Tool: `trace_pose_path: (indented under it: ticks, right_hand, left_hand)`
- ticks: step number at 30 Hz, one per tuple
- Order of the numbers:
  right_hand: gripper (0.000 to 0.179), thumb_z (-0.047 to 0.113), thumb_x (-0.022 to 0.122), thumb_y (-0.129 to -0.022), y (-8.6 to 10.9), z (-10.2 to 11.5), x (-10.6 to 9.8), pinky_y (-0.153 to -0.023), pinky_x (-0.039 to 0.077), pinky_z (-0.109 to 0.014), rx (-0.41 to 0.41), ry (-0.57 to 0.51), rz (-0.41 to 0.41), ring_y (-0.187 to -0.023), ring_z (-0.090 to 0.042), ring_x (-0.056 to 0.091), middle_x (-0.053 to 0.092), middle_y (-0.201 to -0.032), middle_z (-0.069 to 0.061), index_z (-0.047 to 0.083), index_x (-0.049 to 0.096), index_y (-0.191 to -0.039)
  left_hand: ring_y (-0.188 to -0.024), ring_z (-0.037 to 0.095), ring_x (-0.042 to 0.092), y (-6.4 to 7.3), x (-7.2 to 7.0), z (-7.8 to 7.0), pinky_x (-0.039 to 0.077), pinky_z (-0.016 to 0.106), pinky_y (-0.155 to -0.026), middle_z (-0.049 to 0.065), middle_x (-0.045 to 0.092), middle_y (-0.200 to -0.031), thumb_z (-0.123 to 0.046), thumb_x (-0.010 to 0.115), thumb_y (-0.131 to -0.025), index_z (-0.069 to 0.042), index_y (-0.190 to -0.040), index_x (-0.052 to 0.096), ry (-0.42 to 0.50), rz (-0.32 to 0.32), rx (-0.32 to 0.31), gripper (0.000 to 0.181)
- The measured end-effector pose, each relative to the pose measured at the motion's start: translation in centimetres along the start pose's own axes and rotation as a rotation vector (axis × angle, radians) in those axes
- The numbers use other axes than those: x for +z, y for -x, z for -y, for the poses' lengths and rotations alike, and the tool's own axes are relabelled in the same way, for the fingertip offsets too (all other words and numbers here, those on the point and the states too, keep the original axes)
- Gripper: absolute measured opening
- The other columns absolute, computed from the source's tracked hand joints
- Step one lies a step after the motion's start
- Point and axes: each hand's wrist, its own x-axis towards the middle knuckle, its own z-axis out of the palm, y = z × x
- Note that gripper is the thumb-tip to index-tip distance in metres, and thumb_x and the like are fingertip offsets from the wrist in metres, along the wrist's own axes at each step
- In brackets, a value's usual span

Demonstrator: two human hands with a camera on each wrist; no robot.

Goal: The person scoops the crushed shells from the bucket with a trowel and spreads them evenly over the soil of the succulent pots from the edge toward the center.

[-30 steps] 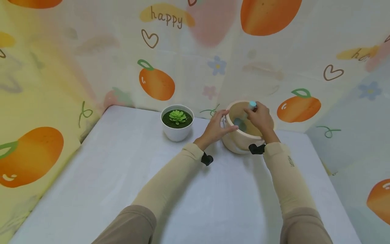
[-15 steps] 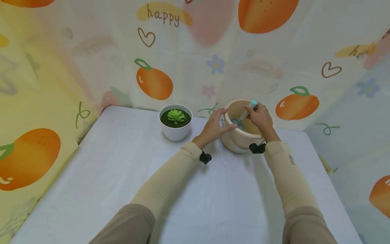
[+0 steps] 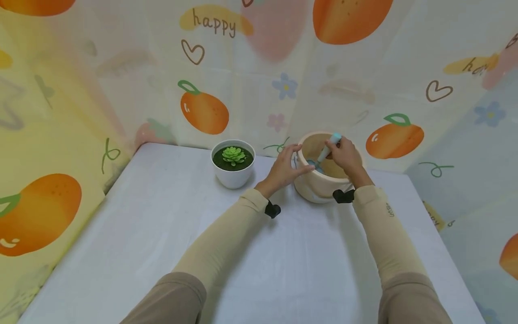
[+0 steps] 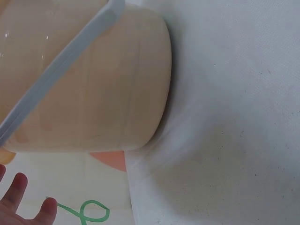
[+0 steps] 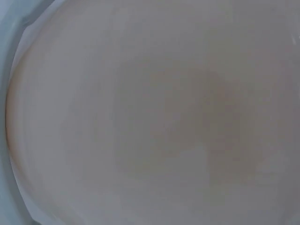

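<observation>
A cream bucket (image 3: 313,188) stands upright towards the back right of the table. At its left rim, my left hand (image 3: 282,171) holds on, thumb on the near side and fingers farther back. My right hand (image 3: 347,158) reaches over the right side and grips a brush-like tool by its pale handle (image 3: 325,153), which has a light-blue end. The tool slants down to the left, its bluish head (image 3: 314,165) low inside the bucket and partly covered by the rim and thumb. The left wrist view shows the bucket's side with its grey carrying handle (image 4: 61,70) hanging across.
Left of the bucket stands a white pot (image 3: 232,177) with a green succulent (image 3: 234,155). A white cloth (image 3: 259,261) covers the table. Fruit-printed curtains (image 3: 251,99) rise right behind and along both sides.
The right hand has tilted the tool from nearly upright to a slant, its head shifting left inside the bucket. The left hand stays at the rim, and the head view has shifted slightly.
</observation>
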Motion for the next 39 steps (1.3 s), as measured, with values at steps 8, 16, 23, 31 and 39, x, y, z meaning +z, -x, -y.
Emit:
trace_pose_path:
  ticks: [8,16,23,31,39]
  right_hand:
    - [0.037,0.033,0.050,-0.102,-0.29,-0.15,-0.31,-0.095,0.052,-0.050,0.032,-0.081,-0.033,-0.079,-0.018,0.072,0.063,-0.102,-0.015,-0.002,0.054,-0.112]
    - [0.044,0.038,0.047,-0.102,0.09,0.03,-0.50,-0.098,0.050,-0.048,0.061,0.025,-0.037,-0.089,-0.028,0.073,0.065,-0.113,-0.026,-0.004,0.054,-0.115]
    - [0.039,0.032,0.049,-0.102,-0.27,0.08,-0.36,-0.084,0.058,-0.039,0.090,-0.148,-0.076,-0.063,-0.004,0.067,0.060,-0.099,-0.014,-0.005,0.054,-0.110]
    - [0.035,0.031,0.051,-0.101,-0.16,0.18,-0.54,-0.077,0.059,-0.030,0.117,-0.180,-0.037,-0.063,-0.005,0.066,0.058,-0.089,-0.005,-0.003,0.054,-0.105]
    - [0.036,0.026,0.051,-0.101,-0.66,-0.05,-0.54,-0.059,0.056,-0.019,0.202,-0.362,-0.116,-0.057,-0.005,0.062,0.056,-0.078,0.000,-0.007,0.052,-0.114]
  left_hand:
    - [-0.146,0.023,0.030,-0.13,0.10,0.03,0.032,0.044,-0.117,0.003,0.034,-0.156,-0.048,0.072,-0.084,-0.015,-0.148,0.037,0.010,-0.004,-0.012,0.081]
    - [-0.146,0.024,0.031,-0.18,0.11,-0.13,0.033,0.044,-0.116,0.003,0.034,-0.155,-0.046,0.073,-0.085,-0.015,-0.148,0.037,0.012,-0.004,-0.006,0.079]
    - [-0.145,0.024,0.032,-0.20,-0.11,-0.03,0.033,0.043,-0.116,0.005,0.035,-0.154,-0.044,0.073,-0.085,-0.013,-0.147,0.038,0.013,-0.008,0.002,0.078]
    - [-0.145,0.024,0.032,-0.33,-0.07,-0.07,0.033,0.044,-0.117,0.006,0.035,-0.154,-0.045,0.073,-0.085,-0.013,-0.147,0.038,0.022,-0.015,0.004,0.079]
    - [-0.144,0.022,0.033,-0.60,0.26,0.47,0.032,0.042,-0.117,0.005,0.036,-0.154,-0.046,0.074,-0.083,-0.013,-0.147,0.039,0.029,-0.025,0.002,0.080]
